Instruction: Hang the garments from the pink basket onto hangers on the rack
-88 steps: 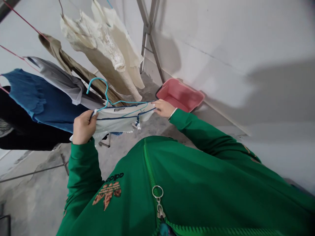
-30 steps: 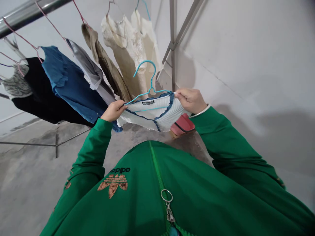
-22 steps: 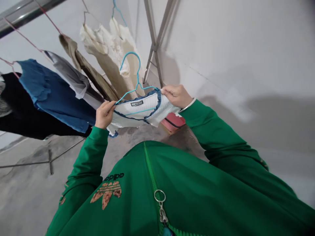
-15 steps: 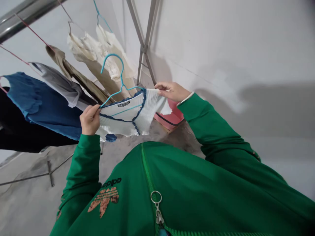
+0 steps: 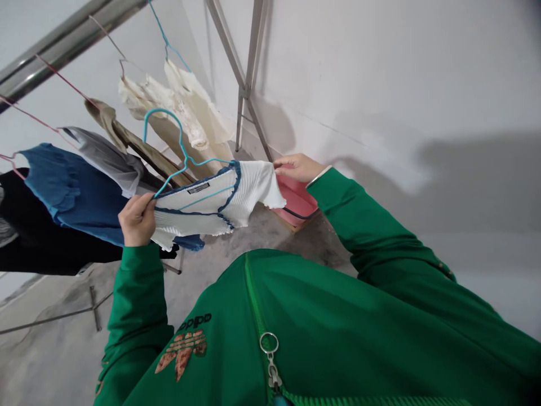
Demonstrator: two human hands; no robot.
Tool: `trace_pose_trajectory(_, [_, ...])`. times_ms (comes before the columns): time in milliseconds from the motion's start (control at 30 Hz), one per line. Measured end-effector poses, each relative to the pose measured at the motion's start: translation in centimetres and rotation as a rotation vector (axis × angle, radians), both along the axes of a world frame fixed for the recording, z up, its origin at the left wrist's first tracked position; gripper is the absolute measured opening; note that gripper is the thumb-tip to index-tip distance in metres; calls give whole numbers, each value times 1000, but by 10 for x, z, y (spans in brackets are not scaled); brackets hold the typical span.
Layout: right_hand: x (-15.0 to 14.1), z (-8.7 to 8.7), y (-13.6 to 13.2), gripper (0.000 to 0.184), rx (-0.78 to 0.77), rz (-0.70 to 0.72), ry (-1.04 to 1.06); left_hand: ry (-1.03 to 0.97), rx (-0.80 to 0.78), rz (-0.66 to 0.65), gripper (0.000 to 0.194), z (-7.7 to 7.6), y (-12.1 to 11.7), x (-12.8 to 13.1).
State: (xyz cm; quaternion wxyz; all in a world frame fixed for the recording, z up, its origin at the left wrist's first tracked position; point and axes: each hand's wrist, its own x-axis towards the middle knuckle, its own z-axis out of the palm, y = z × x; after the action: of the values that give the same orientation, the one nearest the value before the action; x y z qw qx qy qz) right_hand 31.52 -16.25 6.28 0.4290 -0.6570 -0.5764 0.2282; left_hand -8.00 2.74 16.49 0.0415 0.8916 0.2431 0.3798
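A white ribbed short-sleeved top with dark blue trim hangs on a light blue hanger, in front of my body. The hanger's hook points up and to the left, and one bar shows across the neck opening. My left hand is closed on the left shoulder of the top together with the hanger's end. At the other side, the fingers of my right hand are pinched at the outer edge of the sleeve, beyond the hanger's end.
Left, a metal rail carries several garments on hangers, among them a blue garment, a grey one and cream ones. A rack leg stands near the wall. A pink basin sits low behind my right hand.
The top, its hanger and my left hand have shifted left and slightly down. My right hand's grip has slid outward from the shoulder to the sleeve's edge.
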Motion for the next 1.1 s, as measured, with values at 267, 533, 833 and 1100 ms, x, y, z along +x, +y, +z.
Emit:
trace_pose_trajectory(267, [-44,28,9,39,3,343,-90,68,-53,-99,24,-21,-8,13])
trace_pose_trajectory(533, [-27,29,-40,55,-278,259,65,486,-271,-94,46,-95,6,16])
trace_pose_trajectory(833, [29,84,-59,35,-283,-357,-60,805,-666,-240,34,-186,7,30])
trace_pose_trajectory(1100, [65,116,53,46,108,-582,-389,923,-593,-303,40,-184,31,54])
